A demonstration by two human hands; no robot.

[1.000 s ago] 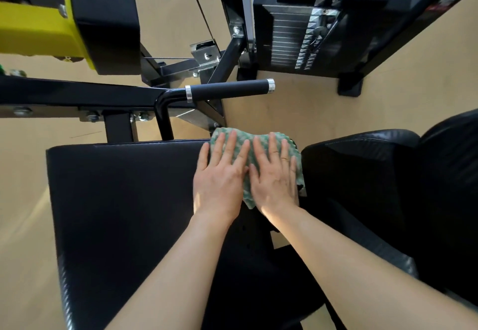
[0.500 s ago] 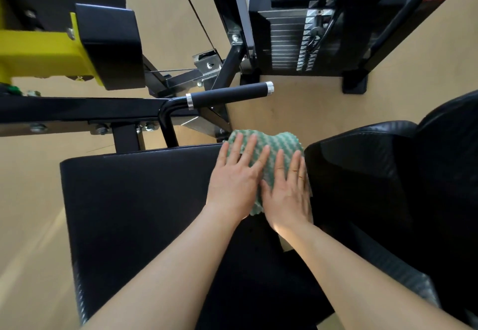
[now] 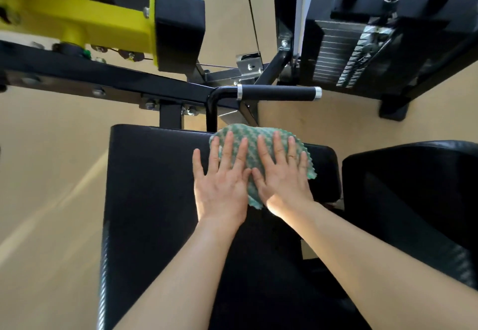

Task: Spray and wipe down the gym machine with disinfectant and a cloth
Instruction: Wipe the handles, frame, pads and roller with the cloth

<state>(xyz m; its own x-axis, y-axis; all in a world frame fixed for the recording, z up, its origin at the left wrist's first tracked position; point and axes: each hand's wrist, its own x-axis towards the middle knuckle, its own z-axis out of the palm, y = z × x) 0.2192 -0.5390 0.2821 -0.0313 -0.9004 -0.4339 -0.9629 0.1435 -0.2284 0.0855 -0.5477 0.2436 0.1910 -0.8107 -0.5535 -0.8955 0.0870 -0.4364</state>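
A green-and-white textured cloth point(image 3: 248, 138) lies on the far edge of the gym machine's black padded seat point(image 3: 155, 187), a little in from its right corner. My left hand point(image 3: 219, 187) presses flat on the cloth's left part, fingers spread, thumb on bare pad. My right hand point(image 3: 284, 182) lies flat beside it on the cloth's right part. The cloth's near edge pokes out between the two wrists. No spray bottle is in view.
A black foam-grip handle point(image 3: 279, 93) juts right just beyond the cloth. Behind it stand the weight stack point(image 3: 336, 53) and black frame bars. A yellow arm with a black block point(image 3: 90, 16) hangs at upper left. Another black pad point(image 3: 413, 187) sits right. Tan floor surrounds the machine.
Both hands have slid the cloth leftward along the pad's far edge, off the right corner it overhung. My head has shifted, so the pad sits more centrally.
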